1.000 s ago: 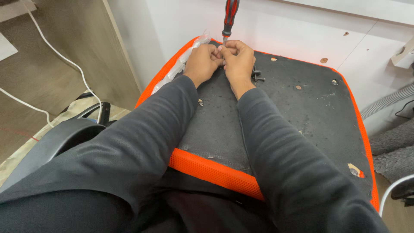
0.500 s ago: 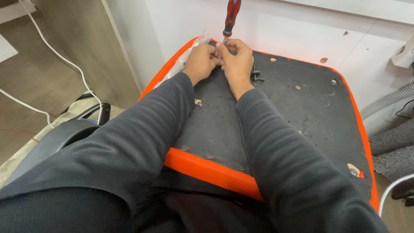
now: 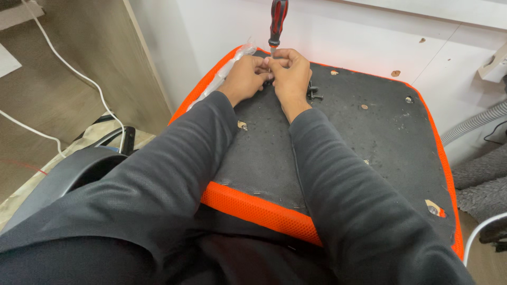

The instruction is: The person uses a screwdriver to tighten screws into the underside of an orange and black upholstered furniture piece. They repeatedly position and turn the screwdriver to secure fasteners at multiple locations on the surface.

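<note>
An upturned chair seat, black underneath with an orange mesh rim, lies on my lap. A screwdriver with a red and black handle stands upright at the seat's far left corner. My right hand and my left hand meet at the base of its shaft, fingers curled around it and touching each other. The tip and whatever it bears on are hidden by my fingers. A small black fitting sits on the seat just right of my right hand.
Several screw holes dot the black underside. A white wall panel stands behind the seat. A black chair part and white cables lie on the wooden floor at left; a grey hose at right.
Both hands stay clasped at the screwdriver's base; the screwdriver stands slightly more upright and the view has shifted a little.
</note>
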